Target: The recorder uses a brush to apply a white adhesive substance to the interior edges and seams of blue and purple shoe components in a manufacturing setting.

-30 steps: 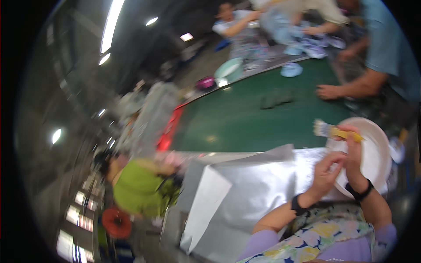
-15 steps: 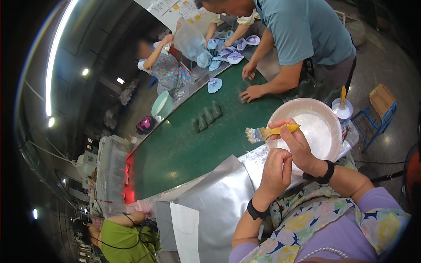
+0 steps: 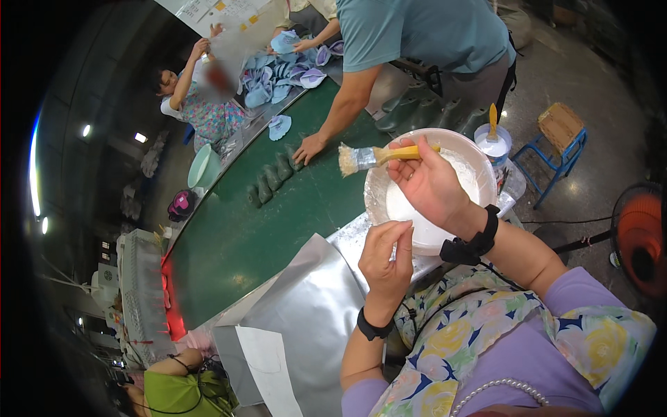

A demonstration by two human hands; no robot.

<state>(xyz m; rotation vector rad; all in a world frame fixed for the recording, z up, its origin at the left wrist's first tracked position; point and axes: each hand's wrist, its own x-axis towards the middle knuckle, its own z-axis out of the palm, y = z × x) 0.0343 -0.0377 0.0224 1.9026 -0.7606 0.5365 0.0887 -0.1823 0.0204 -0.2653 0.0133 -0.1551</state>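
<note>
My right hand (image 3: 438,184) holds a paintbrush (image 3: 396,157) by its yellow handle. Its pale, clotted bristles point left, above the rim of a pinkish basin (image 3: 488,167) of white liquid. Below and left of it, my left hand (image 3: 385,260) is closed in a pinch, thumb against fingertips, beside the basin's near edge. Anything between those fingertips is too small to make out. Several dark green shoe lasts (image 3: 281,169) stand in a row on the green conveyor belt (image 3: 229,250), with a co-worker's hand (image 3: 310,147) at the far end of the row.
Silver sheeting (image 3: 306,306) covers the near table edge. Right of the basin are a white pot (image 3: 492,149) with another brush and a blue-legged stool (image 3: 556,153). More dark lasts (image 3: 431,115) lie by the co-worker. Blue and purple shoe uppers (image 3: 278,76) are piled beyond; an orange fan (image 3: 639,233) stands right.
The whole view has shifted, moving the scene leftward. The co-worker's hand has come to the row of lasts, which is longer. My hands have moved slightly apart, the brush still held.
</note>
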